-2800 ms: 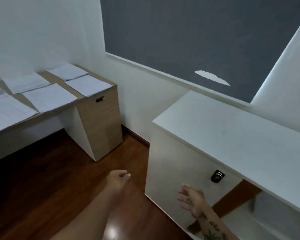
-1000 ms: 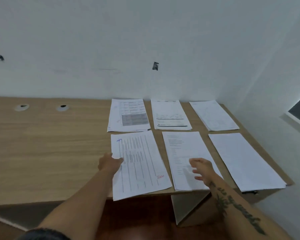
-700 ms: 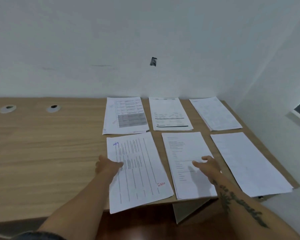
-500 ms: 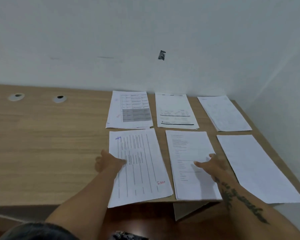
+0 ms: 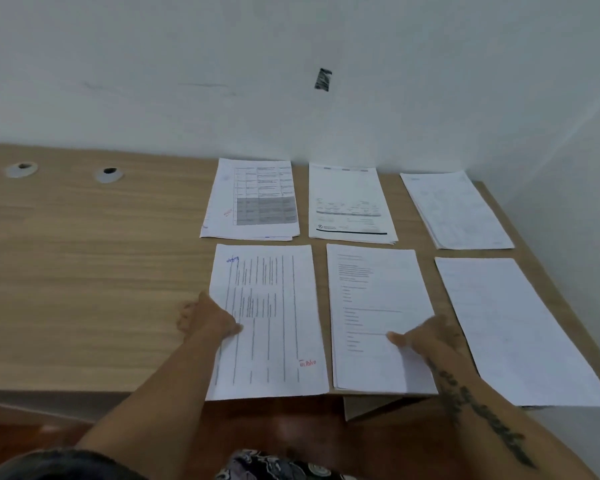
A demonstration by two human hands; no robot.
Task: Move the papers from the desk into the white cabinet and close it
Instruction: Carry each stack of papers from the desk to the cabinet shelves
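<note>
Several white papers lie in two rows on the right half of the wooden desk [image 5: 84, 271]. My left hand [image 5: 207, 318] grips the left edge of the front-left paper [image 5: 274, 306], a lined sheet with blue and red marks, thumb on top. My right hand [image 5: 426, 336] holds the right edge of the front-middle stack [image 5: 371, 289], thumb pressed on the page. A blank front-right sheet [image 5: 510, 327] overhangs the desk edge. Behind lie the back-left table sheet [image 5: 253, 199], the back-middle form [image 5: 350, 202] and the back-right sheet [image 5: 454, 209]. The white cabinet is out of view.
Two round cable grommets [image 5: 21, 169] [image 5: 109, 174] sit at the desk's back left. White walls close the back and right side; a black mark [image 5: 323, 79] is on the back wall. Dark wooden floor [image 5: 291, 427] shows below the desk's front edge.
I turned from the white cabinet to the desk. Over the last second both hands settled onto the two front papers, the right hand sliding to the middle stack's right edge.
</note>
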